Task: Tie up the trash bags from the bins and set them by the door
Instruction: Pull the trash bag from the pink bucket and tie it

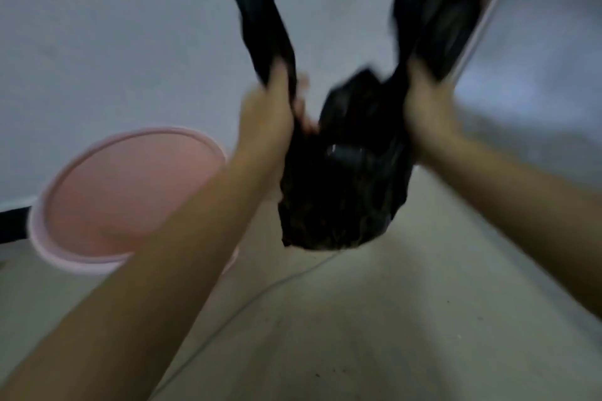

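While the left hand (265,111) and the right hand (428,107) each held one flap of the black trash bag (342,192) with fingers curled tightly round it, in the air just right of the pink bin (84,262), a too hard pull could probably tear the thin plastic.

We see a pale floor (374,335) carrying a pink bin (130,192) standing against the wall (114,26).

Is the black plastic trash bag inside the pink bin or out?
Out. The black plastic trash bag hangs between the left hand and right hand, apart from the round pink bin.
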Motion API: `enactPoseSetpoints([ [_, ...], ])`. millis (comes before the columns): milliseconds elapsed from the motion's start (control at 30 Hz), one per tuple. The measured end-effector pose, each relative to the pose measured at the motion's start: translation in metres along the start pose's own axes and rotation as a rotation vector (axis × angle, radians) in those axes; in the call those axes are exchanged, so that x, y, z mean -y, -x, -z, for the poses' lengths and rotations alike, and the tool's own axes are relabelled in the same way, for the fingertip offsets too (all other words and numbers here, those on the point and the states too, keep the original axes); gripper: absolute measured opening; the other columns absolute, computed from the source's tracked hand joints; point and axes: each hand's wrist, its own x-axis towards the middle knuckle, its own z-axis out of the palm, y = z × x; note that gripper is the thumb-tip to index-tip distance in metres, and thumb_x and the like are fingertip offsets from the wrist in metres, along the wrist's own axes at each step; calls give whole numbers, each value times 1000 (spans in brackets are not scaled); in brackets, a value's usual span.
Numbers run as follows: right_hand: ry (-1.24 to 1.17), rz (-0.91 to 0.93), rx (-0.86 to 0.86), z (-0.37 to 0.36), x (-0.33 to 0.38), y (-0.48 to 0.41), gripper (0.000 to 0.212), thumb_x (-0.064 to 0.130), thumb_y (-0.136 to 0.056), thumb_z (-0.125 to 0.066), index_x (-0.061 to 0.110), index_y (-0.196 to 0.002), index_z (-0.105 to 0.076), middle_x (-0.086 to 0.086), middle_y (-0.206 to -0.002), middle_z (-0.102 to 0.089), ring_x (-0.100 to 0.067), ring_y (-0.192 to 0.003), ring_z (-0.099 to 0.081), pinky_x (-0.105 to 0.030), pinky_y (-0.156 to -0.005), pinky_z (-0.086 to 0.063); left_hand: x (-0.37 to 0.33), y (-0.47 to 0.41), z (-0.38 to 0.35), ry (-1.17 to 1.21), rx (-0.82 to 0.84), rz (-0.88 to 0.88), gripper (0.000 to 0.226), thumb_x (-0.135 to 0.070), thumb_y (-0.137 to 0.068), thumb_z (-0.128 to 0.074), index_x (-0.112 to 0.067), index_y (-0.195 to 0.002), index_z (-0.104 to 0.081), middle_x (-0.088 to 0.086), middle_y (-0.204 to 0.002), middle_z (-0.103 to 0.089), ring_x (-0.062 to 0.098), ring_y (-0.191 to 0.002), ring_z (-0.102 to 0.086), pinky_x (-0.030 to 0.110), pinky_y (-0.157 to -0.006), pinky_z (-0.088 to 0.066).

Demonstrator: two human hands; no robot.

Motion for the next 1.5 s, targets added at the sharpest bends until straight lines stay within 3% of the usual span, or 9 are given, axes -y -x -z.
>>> enactPoseSetpoints([
  [133,246,-449,373,35,-119,99,114,97,-57,-54,25,-146,-48,-4,-144,-54,-28,-127,-56,-42,-113,-41,153,44,50,-136,-220,498,43,-38,-105,-42,-16,-69,-49,0,-45,-54,18,-44,-55,30,-58,-50],
  [300,696,-140,608,63,-104,99,52,59,-63,-86,26,-101,-74,7,-97,-75,-12,-91,-70,-28,-85,-56,140,32,46,228,-328,555,43,-45,-101,-42,-20,-66,-40,-3,-44,-31,14,-37,-34,29,-53,-41],
  [500,694,60,450,56,-90,68,35,43,-96,-62,9,-95,-72,-6,-97,-73,-21,-95,-67,-33,-80,-50,113,23,29,227,-131,415,26,-19,-93,-51,-18,-69,-42,-2,-57,-27,12,-44,-29,30,-52,-45],
  [667,289,-214,588,53,-84,65,40,38,-100,-55,19,-136,-56,2,-128,-65,-17,-119,-61,-31,-106,-44,126,26,48,78,-163,444,19,-19,-106,-43,-12,-95,-56,-1,-63,-44,8,-46,-32,20,-42,-30],
  [967,-303,-261,399,35,-33,73,41,46,-102,-43,10,-109,-63,-11,-114,-73,-22,-108,-69,-36,-102,-49,117,23,55,208,-162,448,32,-34,-106,-42,-14,-84,-53,-6,-49,-31,8,-36,-25,20,-35,-26],
  [1100,188,-2,315,24,-36,81,46,52,-101,-47,18,-132,-54,5,-114,-61,-12,-105,-58,-24,-98,-42,121,26,61,244,-95,466,23,-23,-96,-53,-18,-74,-49,-6,-51,-26,8,-39,-21,23,-44,-20],
  [1200,625,155,578,25,-54,91,39,50,-102,-43,17,-96,-64,-3,-95,-66,-16,-90,-59,-28,-82,-42,124,32,60,179,-38,405,11,-11,-89,-60,-15,-98,-56,-5,-54,-28,9,-42,-26,24,-48,-29],
  [1367,822,203,775,20,-60,104,40,50,-102,-45,17,-96,-67,-5,-101,-70,-19,-97,-65,-31,-87,-49,123,34,54,-33,118,344,55,-22,-76,-83,-15,-125,-59,-3,-54,-33,9,-42,-31,25,-49,-33],
  [1500,819,217,895,14,-61,115,29,61,-95,-49,36,-96,-64,2,-103,-71,-15,-98,-66,-32,-89,-53,111,39,38,-190,84,219,29,-21,-76,-84,-15,-101,-70,0,-56,-49,7,-40,-44,20,-42,-38],
])
